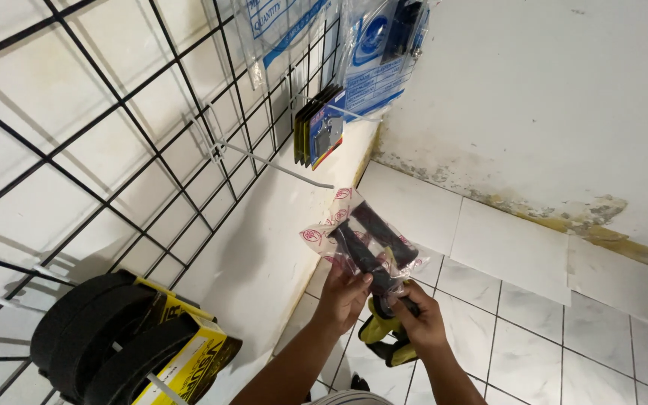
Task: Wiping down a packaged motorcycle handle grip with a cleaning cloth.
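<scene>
My left hand [343,294] and my right hand [418,319] both grip a clear plastic packet [361,236] with red printed marks, holding two black curved parts. The packet is raised just below the tip of a bare white wire hook [279,166] that sticks out from a black wire grid panel [114,120] on the white wall. A yellow and black packet [384,339] shows under my right hand; whether the hand holds it cannot be told.
Other packets hang on the grid: small dark carded ones [318,133], clear blue-printed bags [376,52] above. Black curved parts with yellow cards [125,345] hang lower left. White floor tiles [534,330] lie below a stained wall base [564,206].
</scene>
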